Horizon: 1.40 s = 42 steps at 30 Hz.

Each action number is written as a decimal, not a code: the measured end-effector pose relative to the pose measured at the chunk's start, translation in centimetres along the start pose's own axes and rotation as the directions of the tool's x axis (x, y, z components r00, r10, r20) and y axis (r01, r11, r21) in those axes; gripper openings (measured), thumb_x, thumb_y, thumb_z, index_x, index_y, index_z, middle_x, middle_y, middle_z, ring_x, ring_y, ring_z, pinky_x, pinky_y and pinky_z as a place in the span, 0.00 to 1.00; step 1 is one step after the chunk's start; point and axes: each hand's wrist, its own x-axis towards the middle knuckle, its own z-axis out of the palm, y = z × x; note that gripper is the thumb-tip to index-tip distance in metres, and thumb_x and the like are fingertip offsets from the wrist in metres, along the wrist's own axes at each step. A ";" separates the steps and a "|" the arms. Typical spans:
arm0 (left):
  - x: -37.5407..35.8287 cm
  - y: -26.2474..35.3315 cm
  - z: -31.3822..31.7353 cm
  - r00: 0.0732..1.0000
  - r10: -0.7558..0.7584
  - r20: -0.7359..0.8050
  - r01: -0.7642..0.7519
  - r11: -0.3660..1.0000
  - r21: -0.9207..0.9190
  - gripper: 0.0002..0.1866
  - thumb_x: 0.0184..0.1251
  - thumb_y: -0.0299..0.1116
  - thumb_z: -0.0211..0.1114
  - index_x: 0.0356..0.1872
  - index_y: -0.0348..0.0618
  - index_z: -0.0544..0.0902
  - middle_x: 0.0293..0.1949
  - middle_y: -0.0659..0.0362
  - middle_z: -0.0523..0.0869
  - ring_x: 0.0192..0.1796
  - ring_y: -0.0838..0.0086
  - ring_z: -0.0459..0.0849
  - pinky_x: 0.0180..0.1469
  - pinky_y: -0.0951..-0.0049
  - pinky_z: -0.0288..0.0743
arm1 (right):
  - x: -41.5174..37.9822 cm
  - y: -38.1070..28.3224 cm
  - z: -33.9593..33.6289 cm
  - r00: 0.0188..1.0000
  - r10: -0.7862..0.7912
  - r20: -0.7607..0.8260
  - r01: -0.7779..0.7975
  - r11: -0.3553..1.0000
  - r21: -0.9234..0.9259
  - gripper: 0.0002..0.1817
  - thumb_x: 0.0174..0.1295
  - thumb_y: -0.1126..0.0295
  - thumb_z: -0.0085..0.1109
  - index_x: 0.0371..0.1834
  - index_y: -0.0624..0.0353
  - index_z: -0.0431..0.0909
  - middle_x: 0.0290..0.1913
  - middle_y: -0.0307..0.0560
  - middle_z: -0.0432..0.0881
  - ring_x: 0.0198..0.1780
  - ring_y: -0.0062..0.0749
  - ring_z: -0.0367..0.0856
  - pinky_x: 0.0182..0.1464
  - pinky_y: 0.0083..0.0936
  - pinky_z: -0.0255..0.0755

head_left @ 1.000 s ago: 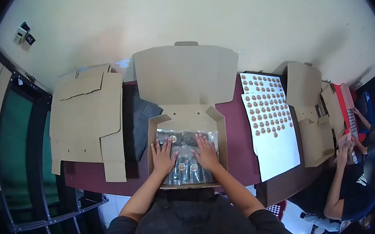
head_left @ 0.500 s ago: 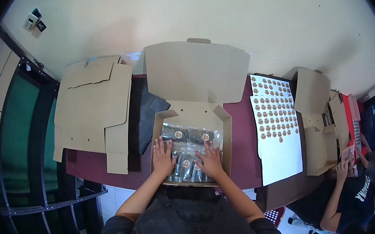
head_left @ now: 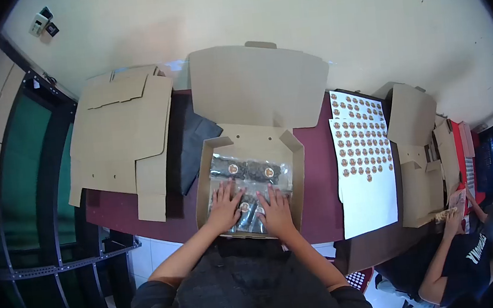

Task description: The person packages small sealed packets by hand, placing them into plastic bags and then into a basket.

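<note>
In front of me stands a cardboard box (head_left: 302,175) with its lid (head_left: 257,84) raised toward the wall. Clear plastic packets (head_left: 228,167) with dark contents and round orange-and-white stickers fill it in two rows. My left hand (head_left: 225,208) lies flat on the near-row packets at the left, fingers spread and pointing away from me. Beside it, my right hand (head_left: 276,212) rests on the near-row packets at the right, its fingers also stretched out. Both palms hide part of that row. Neither hand grasps anything.
Flattened cardboard boxes (head_left: 116,131) are stacked at the left, beside a folded black sheet or bag (head_left: 195,141). Sheets of round stickers (head_left: 368,201) lie right of the box on the maroon table (head_left: 320,206). Farther right are another open box (head_left: 421,179) and a person (head_left: 470,257) handling something.
Both hands have slid slightly inward on the near-row packets, my left hand more than my right. The view has tilted a little, so the scene sits slightly higher.
</note>
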 end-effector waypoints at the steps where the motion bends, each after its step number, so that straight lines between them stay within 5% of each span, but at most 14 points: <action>1: 0.2 0.2 -0.1 1.000 0.000 0.002 0.000 1.000 -0.013 0.34 0.59 0.39 0.58 0.68 0.56 0.58 0.71 0.48 0.47 0.71 0.44 0.43 0.68 0.43 0.42 | -0.6 0.6 -0.2 1.000 0.002 0.010 -0.002 1.000 -0.008 0.37 0.55 0.53 0.58 0.67 0.52 0.58 0.69 0.61 0.51 0.68 0.56 0.52 0.63 0.52 0.52; 7: 1.4 1.8 2.2 0.902 0.390 0.185 -0.381 0.921 -0.084 0.43 0.55 0.38 0.65 0.71 0.58 0.50 0.71 0.53 0.49 0.72 0.51 0.48 0.69 0.50 0.49 | -2.4 2.1 -0.1 0.982 0.174 0.067 -0.181 0.976 0.117 0.41 0.53 0.51 0.60 0.69 0.49 0.54 0.64 0.65 0.62 0.63 0.59 0.62 0.61 0.48 0.60; 9: 1.5 1.5 3.3 0.888 0.403 0.223 -0.428 0.901 0.073 0.48 0.52 0.44 0.67 0.71 0.56 0.46 0.71 0.51 0.52 0.71 0.52 0.53 0.69 0.56 0.51 | -2.5 1.8 0.2 0.980 0.169 0.102 -0.173 0.984 0.031 0.41 0.52 0.50 0.61 0.69 0.47 0.54 0.63 0.66 0.62 0.62 0.59 0.64 0.61 0.46 0.60; 15: 1.2 1.2 4.2 0.968 0.162 0.194 -0.183 0.978 0.096 0.50 0.52 0.52 0.65 0.71 0.46 0.45 0.69 0.43 0.54 0.69 0.48 0.55 0.70 0.57 0.49 | -1.7 1.3 0.5 0.950 0.235 0.206 -0.213 0.969 -0.123 0.41 0.47 0.49 0.64 0.67 0.40 0.59 0.63 0.66 0.62 0.61 0.62 0.63 0.59 0.48 0.62; 17: 0.8 2.0 3.4 0.962 0.204 0.182 -0.229 0.965 0.129 0.49 0.53 0.51 0.65 0.70 0.45 0.45 0.68 0.43 0.55 0.69 0.48 0.55 0.70 0.56 0.48 | -1.4 0.9 0.4 0.933 0.275 0.232 -0.245 0.958 -0.150 0.40 0.47 0.49 0.64 0.66 0.40 0.61 0.64 0.66 0.61 0.62 0.64 0.61 0.59 0.49 0.62; 23: 0.6 1.9 3.7 0.957 0.197 0.212 -0.206 0.978 0.022 0.44 0.56 0.43 0.64 0.69 0.42 0.49 0.66 0.42 0.60 0.67 0.48 0.60 0.68 0.54 0.49 | -1.7 1.4 1.7 0.986 0.081 0.144 -0.076 0.996 -0.044 0.37 0.51 0.51 0.62 0.65 0.42 0.62 0.66 0.67 0.55 0.67 0.68 0.50 0.61 0.53 0.58; 26: 1.2 2.3 1.3 0.971 0.223 0.083 -0.193 0.942 -0.273 0.34 0.60 0.37 0.59 0.66 0.39 0.57 0.62 0.41 0.66 0.66 0.50 0.61 0.67 0.53 0.52 | -0.9 1.1 -0.1 0.975 0.132 0.181 -0.127 0.991 -0.040 0.33 0.54 0.54 0.60 0.64 0.45 0.64 0.66 0.66 0.57 0.67 0.68 0.51 0.62 0.51 0.57; 30: 1.0 1.3 -0.9 0.988 0.133 -0.082 -0.146 0.970 -0.193 0.29 0.61 0.33 0.56 0.64 0.39 0.61 0.62 0.42 0.65 0.66 0.49 0.62 0.67 0.53 0.53 | 0.6 0.2 -0.2 0.995 0.076 0.059 -0.085 0.980 0.181 0.26 0.56 0.61 0.58 0.60 0.51 0.69 0.64 0.65 0.60 0.65 0.64 0.56 0.62 0.44 0.60; 33: 0.1 0.8 -3.0 0.972 -0.038 -0.233 0.015 0.995 -0.103 0.27 0.60 0.29 0.55 0.62 0.40 0.64 0.63 0.42 0.64 0.64 0.49 0.64 0.65 0.54 0.57 | 1.5 -1.7 -0.1 0.998 0.020 0.056 -0.041 0.916 0.399 0.24 0.57 0.65 0.58 0.58 0.57 0.70 0.58 0.63 0.66 0.59 0.60 0.63 0.58 0.42 0.63; 35: -0.3 -0.2 -3.6 0.952 -0.227 -0.208 0.144 0.926 -0.350 0.28 0.57 0.26 0.57 0.62 0.42 0.64 0.62 0.42 0.63 0.62 0.47 0.65 0.63 0.56 0.61 | 2.6 -3.2 0.5 0.992 0.001 0.124 -0.065 0.856 0.513 0.24 0.56 0.66 0.58 0.58 0.59 0.69 0.55 0.62 0.69 0.56 0.58 0.66 0.56 0.42 0.64; 37: -0.6 -0.9 -3.4 0.949 -0.195 -0.249 0.110 0.941 -0.319 0.33 0.55 0.24 0.58 0.65 0.44 0.60 0.61 0.40 0.64 0.59 0.46 0.69 0.57 0.58 0.69 | 3.6 -4.7 1.3 0.994 -0.076 0.077 0.021 0.834 0.551 0.24 0.56 0.66 0.58 0.57 0.60 0.69 0.49 0.58 0.72 0.51 0.54 0.68 0.54 0.43 0.64; 39: -0.8 -0.4 -3.3 0.913 -0.408 -0.014 0.387 0.876 -0.287 0.39 0.54 0.24 0.59 0.68 0.48 0.52 0.60 0.40 0.65 0.53 0.46 0.74 0.51 0.57 0.74 | 4.3 -5.5 1.8 0.987 -0.149 0.061 0.106 0.889 0.445 0.25 0.56 0.64 0.58 0.57 0.60 0.69 0.54 0.59 0.70 0.57 0.56 0.66 0.57 0.42 0.63; 40: -0.8 -1.1 -1.3 0.928 -0.328 -0.178 0.316 0.944 -0.092 0.46 0.53 0.25 0.61 0.71 0.57 0.45 0.60 0.41 0.64 0.47 0.48 0.78 0.41 0.61 0.79 | 4.6 -5.8 2.1 0.976 -0.219 0.003 0.206 0.922 0.329 0.26 0.56 0.62 0.58 0.58 0.58 0.69 0.57 0.59 0.69 0.60 0.57 0.64 0.59 0.44 0.61; 42: -0.8 -1.8 0.7 0.920 -0.368 -0.132 0.372 0.928 0.005 0.47 0.53 0.26 0.62 0.71 0.62 0.44 0.60 0.41 0.65 0.45 0.50 0.79 0.39 0.62 0.79 | 5.2 -5.9 2.7 0.952 -0.304 -0.049 0.307 0.930 0.200 0.27 0.56 0.61 0.58 0.59 0.56 0.69 0.60 0.58 0.67 0.63 0.58 0.61 0.61 0.45 0.59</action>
